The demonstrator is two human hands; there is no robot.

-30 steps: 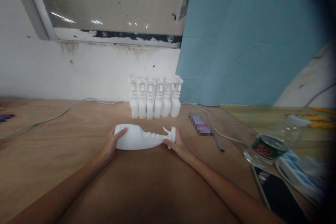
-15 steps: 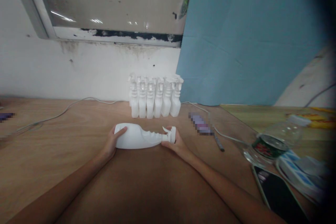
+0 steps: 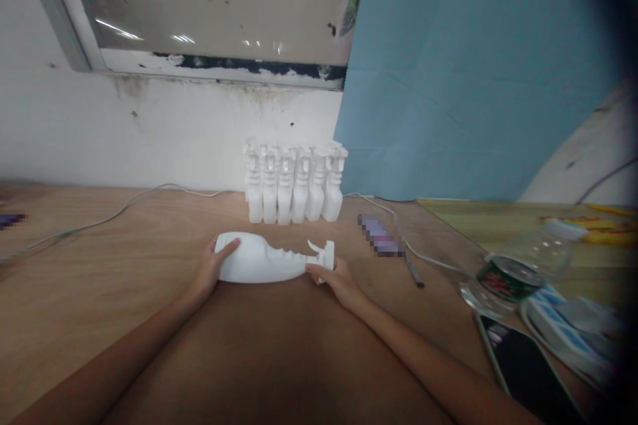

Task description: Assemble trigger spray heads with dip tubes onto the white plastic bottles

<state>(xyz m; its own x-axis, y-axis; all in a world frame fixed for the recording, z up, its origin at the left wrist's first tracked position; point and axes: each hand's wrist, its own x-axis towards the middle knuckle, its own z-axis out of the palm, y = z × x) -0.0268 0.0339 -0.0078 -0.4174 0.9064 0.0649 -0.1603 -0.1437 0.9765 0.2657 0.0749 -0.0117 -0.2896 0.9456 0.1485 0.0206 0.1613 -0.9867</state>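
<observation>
A white spray bottle (image 3: 259,260) lies sideways between my hands, its base to the left and its trigger head (image 3: 326,255) to the right. My left hand (image 3: 212,265) is closed round the base end, the thumb across the near face. At the other end, my right hand (image 3: 339,277) grips the trigger head near the neck, with thumb and fingers on it; part of the fingers is hidden behind. The trigger lever points up and to the left.
Several white spray bottles (image 3: 296,189) stand upright in rows by the wall. To the right are a pen (image 3: 413,272), a clear drink bottle (image 3: 513,275), a phone (image 3: 526,365) and a power strip (image 3: 563,332). A thin cable (image 3: 124,209) runs along the back.
My right hand has shifted its grip on the trigger head, the fingers now lower and the thumb nearer the neck. The spray bottle and left hand have moved slightly left.
</observation>
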